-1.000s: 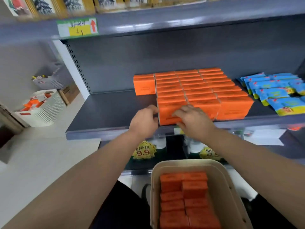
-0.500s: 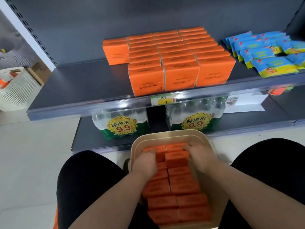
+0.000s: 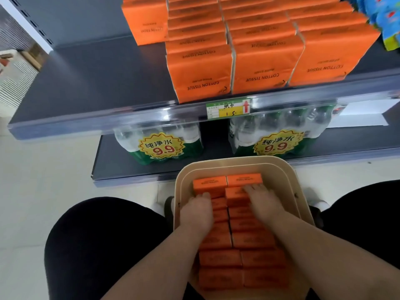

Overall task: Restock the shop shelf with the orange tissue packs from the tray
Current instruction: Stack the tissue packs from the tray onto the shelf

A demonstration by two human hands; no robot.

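Person facing a shop shelf point(image 3: 97, 83), both hands down in a tray point(image 3: 287, 176) of orange tissue packs point(image 3: 218, 258).

L to R: the shelf's left part is bare; stocked packs point(image 3: 199, 70) stand in three rows at centre, w/ one more set back-left; blue packets point(image 3: 387, 22) at far right. The tray sits low btwn the knees, packs on edge in two columns. L hand point(image 3: 197, 210) lies over the left column, fingers reaching the far pack. R hand point(image 3: 262, 201) spreads over a pack raised slightly above the right column. Grip, both sides: can't tell if the fingers just rest or have closed on a pack. Packs prob. light, soft, film-wrapped, so a bit slick & squashy. Best pinched across the broad faces, thumb opposite fingers, firm w/o crushing.
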